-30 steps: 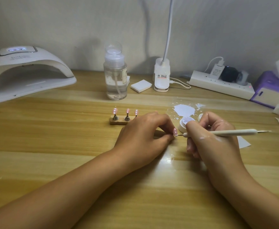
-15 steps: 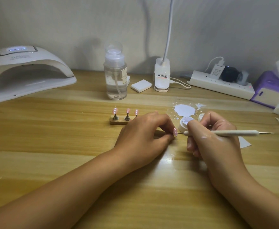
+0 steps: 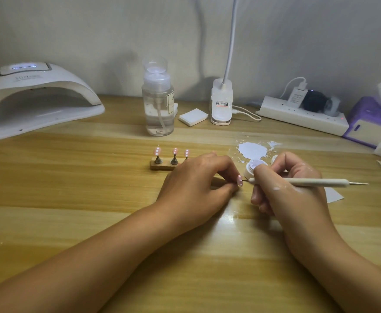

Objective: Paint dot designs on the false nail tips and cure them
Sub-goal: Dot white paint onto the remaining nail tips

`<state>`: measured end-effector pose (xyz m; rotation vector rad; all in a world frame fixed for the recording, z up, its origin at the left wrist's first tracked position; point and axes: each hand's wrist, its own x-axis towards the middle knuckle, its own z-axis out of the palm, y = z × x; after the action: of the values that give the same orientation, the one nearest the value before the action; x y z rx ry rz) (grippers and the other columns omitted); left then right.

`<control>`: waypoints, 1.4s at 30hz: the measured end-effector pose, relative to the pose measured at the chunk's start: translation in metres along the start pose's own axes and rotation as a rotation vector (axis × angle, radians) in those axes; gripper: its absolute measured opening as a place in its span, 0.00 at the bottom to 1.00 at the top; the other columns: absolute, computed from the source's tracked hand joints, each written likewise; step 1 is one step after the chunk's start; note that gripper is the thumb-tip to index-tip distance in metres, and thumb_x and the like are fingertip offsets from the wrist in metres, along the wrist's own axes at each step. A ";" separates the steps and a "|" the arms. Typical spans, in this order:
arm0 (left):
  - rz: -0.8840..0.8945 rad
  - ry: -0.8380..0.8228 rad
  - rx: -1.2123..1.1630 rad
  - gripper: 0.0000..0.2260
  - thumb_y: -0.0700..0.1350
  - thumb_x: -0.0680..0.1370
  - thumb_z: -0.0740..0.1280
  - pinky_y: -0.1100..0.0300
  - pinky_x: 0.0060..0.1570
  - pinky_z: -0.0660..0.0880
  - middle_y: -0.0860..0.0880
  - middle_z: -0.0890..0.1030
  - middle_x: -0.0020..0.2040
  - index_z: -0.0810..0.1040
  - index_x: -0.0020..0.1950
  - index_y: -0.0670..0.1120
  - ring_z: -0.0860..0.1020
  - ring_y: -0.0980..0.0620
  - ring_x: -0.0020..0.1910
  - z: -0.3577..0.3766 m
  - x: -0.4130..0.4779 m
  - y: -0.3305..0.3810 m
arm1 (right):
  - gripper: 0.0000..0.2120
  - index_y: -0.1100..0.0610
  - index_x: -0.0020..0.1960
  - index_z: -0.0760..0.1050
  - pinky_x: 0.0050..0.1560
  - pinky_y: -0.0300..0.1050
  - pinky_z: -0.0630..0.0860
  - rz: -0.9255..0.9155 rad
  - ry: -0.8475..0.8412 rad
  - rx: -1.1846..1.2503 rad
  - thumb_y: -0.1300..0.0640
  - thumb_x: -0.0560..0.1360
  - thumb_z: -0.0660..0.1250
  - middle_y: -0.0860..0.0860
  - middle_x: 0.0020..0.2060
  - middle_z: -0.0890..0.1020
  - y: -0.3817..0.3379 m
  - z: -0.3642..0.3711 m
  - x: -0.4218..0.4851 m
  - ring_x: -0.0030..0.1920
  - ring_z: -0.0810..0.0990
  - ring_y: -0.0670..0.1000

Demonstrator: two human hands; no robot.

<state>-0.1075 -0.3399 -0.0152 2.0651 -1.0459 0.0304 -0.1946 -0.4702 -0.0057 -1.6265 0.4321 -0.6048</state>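
Note:
My left hand (image 3: 198, 181) pinches a small stand that carries a pink nail tip (image 3: 239, 180), held just above the table. My right hand (image 3: 284, 186) grips a white dotting pen (image 3: 307, 182) lying level, and its metal point touches the face of that tip, which shows white dots. Behind my left hand a wooden holder (image 3: 162, 165) carries three more pink tips (image 3: 157, 151) with white dots on metal stands. A small open pot of white gel (image 3: 254, 167) sits just behind the pen tip. A white curing lamp (image 3: 33, 98) stands at the far left.
A clear pump bottle (image 3: 158, 105) and a white pad (image 3: 193, 117) stand at the back, beside a desk lamp base (image 3: 221, 102). A power strip (image 3: 302, 115) and a purple tissue box (image 3: 374, 123) fill the back right. White paint (image 3: 252, 150) is spilled on the table.
The pen has dipped slightly and its point stays at the nail tip. Both hands remain almost where they were.

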 end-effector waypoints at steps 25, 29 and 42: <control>0.080 0.021 0.079 0.05 0.46 0.74 0.70 0.61 0.38 0.66 0.61 0.79 0.45 0.79 0.46 0.57 0.70 0.70 0.37 -0.001 -0.004 0.006 | 0.14 0.55 0.35 0.65 0.20 0.33 0.61 -0.032 0.208 0.267 0.66 0.77 0.63 0.48 0.18 0.69 -0.006 -0.003 0.005 0.20 0.65 0.43; 0.104 0.059 0.070 0.05 0.46 0.74 0.70 0.61 0.38 0.66 0.61 0.79 0.45 0.79 0.45 0.57 0.70 0.70 0.37 -0.001 -0.004 0.008 | 0.14 0.54 0.35 0.64 0.20 0.33 0.61 -0.014 0.213 0.258 0.65 0.76 0.63 0.49 0.18 0.70 -0.006 -0.004 0.005 0.20 0.64 0.42; 0.127 0.181 -0.047 0.05 0.45 0.70 0.70 0.68 0.33 0.63 0.63 0.79 0.41 0.77 0.42 0.55 0.71 0.62 0.29 -0.005 -0.003 0.016 | 0.11 0.56 0.38 0.67 0.20 0.33 0.61 -0.008 0.221 0.244 0.65 0.77 0.63 0.49 0.19 0.70 -0.006 -0.004 0.006 0.20 0.64 0.43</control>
<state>-0.1186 -0.3397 -0.0024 1.9120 -1.0532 0.2508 -0.1927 -0.4760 0.0013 -1.3351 0.4937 -0.8153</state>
